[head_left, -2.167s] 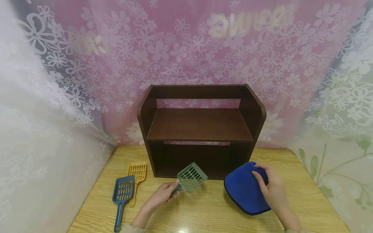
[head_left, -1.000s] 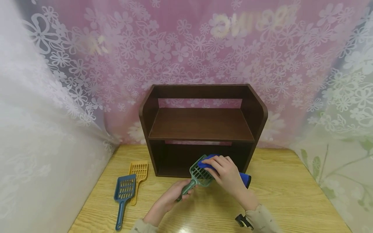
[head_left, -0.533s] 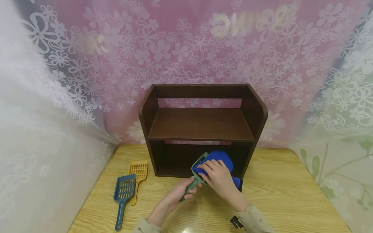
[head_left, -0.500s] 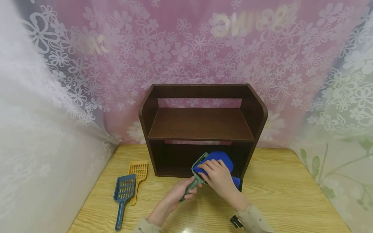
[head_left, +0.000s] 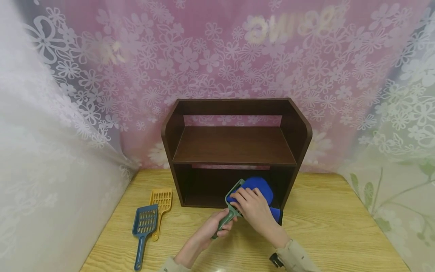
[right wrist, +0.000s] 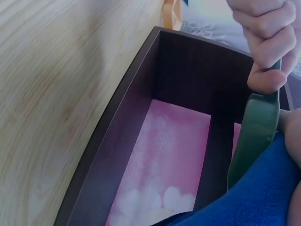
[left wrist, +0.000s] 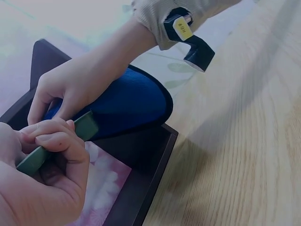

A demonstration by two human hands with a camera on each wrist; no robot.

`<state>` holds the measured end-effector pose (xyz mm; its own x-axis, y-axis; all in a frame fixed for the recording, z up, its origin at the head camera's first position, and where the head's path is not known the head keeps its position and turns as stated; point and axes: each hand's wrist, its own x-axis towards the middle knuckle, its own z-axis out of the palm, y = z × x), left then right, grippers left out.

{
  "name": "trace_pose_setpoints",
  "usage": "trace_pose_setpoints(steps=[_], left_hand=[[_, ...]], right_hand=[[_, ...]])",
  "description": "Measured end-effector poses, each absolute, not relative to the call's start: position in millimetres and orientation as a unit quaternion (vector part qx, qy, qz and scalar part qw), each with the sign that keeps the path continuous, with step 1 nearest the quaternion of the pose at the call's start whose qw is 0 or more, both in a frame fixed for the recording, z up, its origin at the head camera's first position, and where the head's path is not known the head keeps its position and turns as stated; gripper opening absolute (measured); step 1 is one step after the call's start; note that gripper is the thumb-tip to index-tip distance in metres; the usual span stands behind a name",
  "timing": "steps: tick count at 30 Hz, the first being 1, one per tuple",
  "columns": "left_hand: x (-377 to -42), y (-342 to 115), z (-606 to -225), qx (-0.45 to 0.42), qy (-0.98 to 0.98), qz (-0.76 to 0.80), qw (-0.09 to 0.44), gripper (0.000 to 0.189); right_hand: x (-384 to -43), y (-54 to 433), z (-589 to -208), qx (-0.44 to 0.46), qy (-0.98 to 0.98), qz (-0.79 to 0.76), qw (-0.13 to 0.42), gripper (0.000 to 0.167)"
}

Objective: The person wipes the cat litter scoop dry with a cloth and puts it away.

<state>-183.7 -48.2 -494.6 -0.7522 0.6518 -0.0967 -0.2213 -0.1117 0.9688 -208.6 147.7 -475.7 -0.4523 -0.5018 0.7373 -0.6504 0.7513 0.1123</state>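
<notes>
My left hand [head_left: 212,229] grips the handle of a green slotted litter scoop [head_left: 224,223], its head tilted up in front of the shelf's lower opening. Bunched under the fingers of my right hand [head_left: 254,208] is a blue cloth [head_left: 259,185] with black edging, pressed into the scoop's head and covering most of its slots. In the left wrist view the fingers curl round the green handle [left wrist: 34,160], and the cloth [left wrist: 134,101] hangs beyond it. The right wrist view shows the side of the scoop head [right wrist: 256,127] against the blue cloth [right wrist: 249,202].
A dark brown two-tier shelf [head_left: 234,145] stands on the wooden table [head_left: 326,219], just behind both hands. Left of it lie a blue slotted scoop [head_left: 145,223] and a yellow one [head_left: 162,200], partly overlapping. Floral curtains [head_left: 217,56] enclose the back and sides.
My right hand has brought the blue cloth left from the table's right side onto the green scoop. The left hand has turned the scoop more upright; over the last half second both barely moved.
</notes>
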Motion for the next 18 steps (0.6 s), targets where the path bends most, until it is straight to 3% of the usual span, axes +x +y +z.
trace_pose_setpoints(steps=[18], left_hand=[[-175, -35, -489, 0.168, 0.607, 0.720, 0.290, 0.039]], right_hand=[[-215, 167, -472, 0.256, -0.855, 0.099, 0.440, 0.019]])
